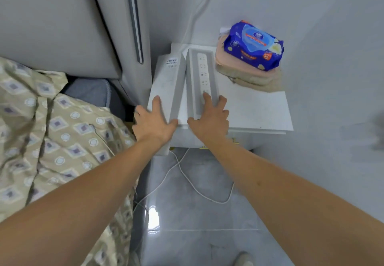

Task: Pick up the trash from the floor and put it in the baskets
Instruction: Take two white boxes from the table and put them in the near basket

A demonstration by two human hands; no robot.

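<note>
This is a bedroom in a home. A bed with a patterned beige quilt [52, 132] fills the left side, backed by a padded grey headboard [58, 27]. Beside it, in the corner, stands a white bedside table [259, 110] carrying a blue pack of wipes [254, 45] on folded cloths [249, 76]. White cables [187, 174] trail over the glossy grey tiled floor [207, 234].

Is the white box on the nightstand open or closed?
Open: the lid lies beside the tray, where a power strip shows.
</note>
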